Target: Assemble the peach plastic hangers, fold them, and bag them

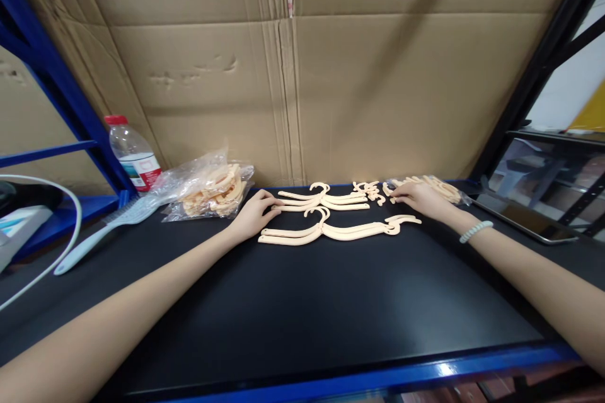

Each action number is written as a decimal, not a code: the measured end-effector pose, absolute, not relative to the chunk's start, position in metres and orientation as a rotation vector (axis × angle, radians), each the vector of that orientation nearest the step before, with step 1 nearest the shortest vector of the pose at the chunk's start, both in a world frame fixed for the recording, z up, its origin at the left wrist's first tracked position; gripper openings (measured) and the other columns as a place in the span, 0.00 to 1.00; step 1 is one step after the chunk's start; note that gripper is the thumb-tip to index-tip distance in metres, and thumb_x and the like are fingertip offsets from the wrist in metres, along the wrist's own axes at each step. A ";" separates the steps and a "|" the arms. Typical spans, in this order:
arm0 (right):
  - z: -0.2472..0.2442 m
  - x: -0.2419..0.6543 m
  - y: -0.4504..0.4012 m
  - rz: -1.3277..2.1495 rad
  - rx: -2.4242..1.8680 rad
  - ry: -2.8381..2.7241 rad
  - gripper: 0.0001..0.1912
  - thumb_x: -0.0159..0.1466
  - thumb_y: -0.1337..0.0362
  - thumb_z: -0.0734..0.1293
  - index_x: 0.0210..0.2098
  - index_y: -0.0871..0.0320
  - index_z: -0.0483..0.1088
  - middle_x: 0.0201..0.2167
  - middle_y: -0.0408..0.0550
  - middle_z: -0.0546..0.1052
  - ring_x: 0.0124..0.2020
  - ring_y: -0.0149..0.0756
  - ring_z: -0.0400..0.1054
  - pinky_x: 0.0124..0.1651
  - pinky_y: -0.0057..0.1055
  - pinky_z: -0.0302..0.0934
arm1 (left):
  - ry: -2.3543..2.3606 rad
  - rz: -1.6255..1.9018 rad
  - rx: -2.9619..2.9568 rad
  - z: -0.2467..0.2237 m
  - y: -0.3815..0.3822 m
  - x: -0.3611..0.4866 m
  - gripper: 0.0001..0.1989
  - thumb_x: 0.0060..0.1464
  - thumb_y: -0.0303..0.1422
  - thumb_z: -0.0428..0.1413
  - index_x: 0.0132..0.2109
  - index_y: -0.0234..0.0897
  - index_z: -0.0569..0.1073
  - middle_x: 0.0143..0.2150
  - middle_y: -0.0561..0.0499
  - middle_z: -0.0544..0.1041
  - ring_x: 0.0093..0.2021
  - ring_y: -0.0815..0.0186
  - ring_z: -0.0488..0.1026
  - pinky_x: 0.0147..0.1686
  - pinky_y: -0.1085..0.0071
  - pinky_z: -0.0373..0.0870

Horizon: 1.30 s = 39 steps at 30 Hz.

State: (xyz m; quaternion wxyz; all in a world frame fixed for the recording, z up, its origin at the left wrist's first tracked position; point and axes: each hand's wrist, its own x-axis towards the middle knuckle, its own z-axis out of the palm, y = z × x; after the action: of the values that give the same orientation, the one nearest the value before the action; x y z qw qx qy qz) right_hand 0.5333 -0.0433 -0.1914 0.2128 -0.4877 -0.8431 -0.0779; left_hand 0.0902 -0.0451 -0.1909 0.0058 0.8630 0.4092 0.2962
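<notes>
Several peach-coloured plastic folding hangers lie flat in two groups on the black table. My left hand [255,215] has its fingertips closed on the left end of a hanger in the far group [302,206]. The near group [354,234] lies in front of it, with a short curved piece [404,220] at its right end. My right hand [422,200] is beyond that end, thumb and fingers pinched at a small peach plastic piece that they partly cover. To its left is a small pile of hook-shaped pieces [367,190]. Beneath and behind it lies a clear bag of similar parts [439,186].
On the left are a clear bag of peach parts [215,192], a pale blue hairbrush [108,227], a red-capped bottle [135,157] and a white cable [70,233]. A tablet-like device [524,219] lies on the right. Cardboard [378,75] stands behind the table [302,308].
</notes>
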 end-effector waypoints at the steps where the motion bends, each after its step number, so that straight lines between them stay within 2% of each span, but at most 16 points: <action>1: -0.190 0.533 -0.044 -0.242 -1.345 -2.328 0.13 0.61 0.65 0.60 0.36 0.56 0.76 0.38 0.50 0.80 0.40 0.43 0.73 0.45 0.40 0.65 | 1.281 0.918 2.702 -0.190 -0.046 0.091 0.12 0.57 0.37 0.51 0.40 0.38 0.76 0.39 0.46 0.73 0.41 0.59 0.72 0.46 0.60 0.69; 6: -0.184 0.532 -0.049 -0.362 -1.365 -2.147 0.15 0.63 0.64 0.58 0.37 0.55 0.77 0.39 0.50 0.80 0.41 0.44 0.73 0.45 0.40 0.65 | 1.282 0.927 2.701 -0.187 -0.050 0.092 0.10 0.57 0.36 0.52 0.35 0.37 0.76 0.34 0.47 0.76 0.38 0.60 0.72 0.41 0.62 0.69; 11: -0.177 0.533 -0.055 -0.333 -1.399 -1.774 0.14 0.62 0.63 0.59 0.33 0.55 0.76 0.35 0.51 0.80 0.38 0.45 0.74 0.44 0.40 0.67 | 1.292 0.999 2.688 -0.185 -0.055 0.093 0.10 0.57 0.36 0.52 0.35 0.37 0.75 0.32 0.49 0.74 0.32 0.64 0.71 0.34 0.68 0.68; 13: -0.174 0.532 -0.057 -0.207 -1.391 -1.594 0.12 0.61 0.61 0.61 0.34 0.56 0.76 0.32 0.51 0.80 0.35 0.46 0.75 0.42 0.43 0.68 | 1.308 1.047 2.681 -0.183 -0.058 0.094 0.10 0.57 0.36 0.52 0.35 0.37 0.75 0.32 0.49 0.73 0.31 0.64 0.70 0.33 0.68 0.67; 16: -0.169 0.526 -0.063 0.184 -1.281 -1.326 0.10 0.58 0.60 0.64 0.35 0.56 0.75 0.28 0.51 0.80 0.31 0.46 0.76 0.38 0.44 0.71 | 1.335 1.134 2.666 -0.178 -0.063 0.096 0.09 0.58 0.36 0.51 0.36 0.37 0.74 0.31 0.50 0.73 0.31 0.65 0.69 0.32 0.69 0.67; 20: -0.161 0.507 -0.079 0.524 -1.040 -1.157 0.08 0.54 0.58 0.70 0.31 0.55 0.75 0.34 0.52 0.80 0.40 0.48 0.75 0.48 0.46 0.71 | 1.355 1.254 2.646 -0.170 -0.072 0.100 0.08 0.58 0.35 0.51 0.36 0.38 0.72 0.31 0.51 0.72 0.31 0.65 0.68 0.32 0.69 0.67; 24: -0.160 0.486 -0.094 0.714 -0.982 -1.175 0.10 0.53 0.56 0.72 0.31 0.55 0.75 0.35 0.52 0.79 0.41 0.47 0.75 0.52 0.46 0.68 | 1.324 1.331 2.612 -0.165 -0.082 0.102 0.06 0.56 0.35 0.54 0.33 0.39 0.71 0.30 0.52 0.72 0.31 0.66 0.69 0.32 0.70 0.67; 27: -0.166 0.474 -0.100 0.818 -0.986 -1.177 0.14 0.49 0.60 0.74 0.34 0.55 0.73 0.36 0.50 0.78 0.40 0.43 0.74 0.51 0.44 0.69 | 1.319 1.348 2.573 -0.166 -0.085 0.103 0.05 0.54 0.32 0.55 0.31 0.38 0.71 0.29 0.53 0.73 0.30 0.66 0.69 0.31 0.70 0.66; 31: -0.176 0.462 -0.103 0.986 -0.950 -1.125 0.24 0.46 0.66 0.74 0.42 0.51 0.71 0.41 0.47 0.75 0.40 0.38 0.73 0.50 0.39 0.69 | 1.341 1.331 2.538 -0.172 -0.087 0.107 0.04 0.51 0.29 0.55 0.28 0.38 0.70 0.27 0.53 0.73 0.29 0.66 0.69 0.30 0.70 0.66; 33: -0.179 0.459 -0.104 1.068 -0.924 -1.159 0.24 0.46 0.67 0.74 0.44 0.51 0.70 0.39 0.46 0.75 0.40 0.37 0.73 0.50 0.38 0.69 | 1.342 1.327 2.525 -0.175 -0.088 0.109 0.04 0.51 0.29 0.55 0.28 0.39 0.69 0.27 0.54 0.72 0.29 0.66 0.69 0.30 0.70 0.66; 37: -0.179 0.454 -0.106 1.124 -0.907 -1.248 0.13 0.47 0.64 0.74 0.32 0.54 0.70 0.34 0.44 0.74 0.42 0.38 0.72 0.53 0.37 0.67 | 1.313 1.315 2.524 -0.178 -0.090 0.113 0.04 0.51 0.29 0.54 0.28 0.38 0.69 0.27 0.54 0.72 0.28 0.66 0.68 0.29 0.70 0.66; 39: -0.178 0.453 -0.107 1.124 -0.923 -1.242 0.13 0.47 0.62 0.75 0.29 0.55 0.68 0.33 0.44 0.74 0.43 0.39 0.72 0.54 0.37 0.66 | 1.297 1.315 2.526 -0.179 -0.090 0.113 0.04 0.51 0.29 0.54 0.28 0.38 0.69 0.27 0.54 0.72 0.29 0.66 0.69 0.30 0.70 0.66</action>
State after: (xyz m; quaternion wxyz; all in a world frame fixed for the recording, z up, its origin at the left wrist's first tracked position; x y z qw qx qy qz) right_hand 0.4529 -0.1072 -0.1784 0.5764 -0.3943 -0.5306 0.4803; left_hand 0.1132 -0.0905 -0.1790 0.0059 0.8072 0.4144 0.4203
